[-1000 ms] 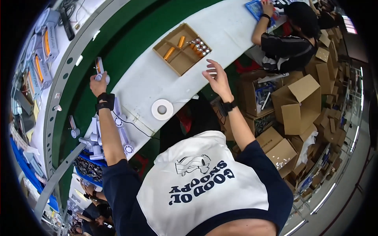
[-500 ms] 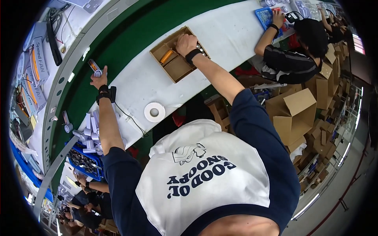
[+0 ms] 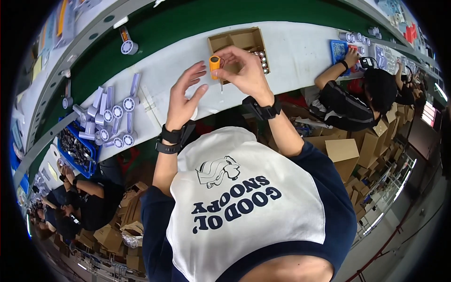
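My right hand (image 3: 248,74) holds an orange cylindrical battery (image 3: 214,69) between thumb and fingers, its dark round end up. A thin dark wire curls beside it, and a slim pale strand hangs below. To its left my left hand (image 3: 184,99) is open, fingers spread toward the battery, with a small gap visible between them. Behind the right hand stands a cardboard box (image 3: 224,42) with dividers. Several silver-ended cylinders (image 3: 263,62) fill its right side, and my hand hides part of it.
Several pale purple handheld fans (image 3: 112,113) lie piled on the white table (image 3: 162,61) at left, beside a blue bin (image 3: 77,145) of dark parts. One fan (image 3: 128,46) with orange in its handle rests on the green belt (image 3: 183,16). A co-worker (image 3: 347,98) sits at right.
My left hand has let go of the fan on the green belt and come back to the middle. My right hand has left the box, lifting the battery. The view has turned left.
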A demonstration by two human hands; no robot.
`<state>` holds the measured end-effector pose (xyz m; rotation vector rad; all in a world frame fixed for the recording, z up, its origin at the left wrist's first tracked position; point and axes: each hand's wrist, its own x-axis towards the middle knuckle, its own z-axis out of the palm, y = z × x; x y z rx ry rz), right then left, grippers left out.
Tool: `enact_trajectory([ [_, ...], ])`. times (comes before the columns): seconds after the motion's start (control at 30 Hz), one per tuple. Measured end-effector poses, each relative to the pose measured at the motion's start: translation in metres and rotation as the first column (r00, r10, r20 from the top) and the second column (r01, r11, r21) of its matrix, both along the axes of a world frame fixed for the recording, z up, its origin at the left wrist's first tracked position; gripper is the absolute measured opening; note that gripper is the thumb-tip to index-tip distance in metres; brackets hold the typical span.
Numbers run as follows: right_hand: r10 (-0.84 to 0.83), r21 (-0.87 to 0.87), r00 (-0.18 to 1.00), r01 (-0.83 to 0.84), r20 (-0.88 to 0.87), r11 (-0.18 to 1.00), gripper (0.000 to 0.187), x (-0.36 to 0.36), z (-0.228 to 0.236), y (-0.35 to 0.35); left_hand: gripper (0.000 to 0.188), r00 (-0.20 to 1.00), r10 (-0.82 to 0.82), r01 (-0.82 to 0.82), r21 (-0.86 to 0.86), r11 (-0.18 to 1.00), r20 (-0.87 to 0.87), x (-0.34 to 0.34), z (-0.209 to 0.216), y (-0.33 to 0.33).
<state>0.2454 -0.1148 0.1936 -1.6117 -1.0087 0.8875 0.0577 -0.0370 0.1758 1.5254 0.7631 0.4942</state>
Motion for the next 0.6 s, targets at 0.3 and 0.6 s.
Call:
enact_trajectory([
  [0.3,-0.143,0.166,0.987,0.130,0.072,0.978,0.034,-0.124,0.052,-0.020,0.033,0.968,-0.012,0.044,-0.120,0.992,0.253,-0.070,0.033,-0.011],
  [0.6,-0.233,-0.122,0.873,0.199,-0.428,0.972,0.040,-0.157,0.006,-0.037,0.032,0.979,-0.038,0.112,-0.378,0.919,0.199,-0.101,-0.014,-0.028],
])
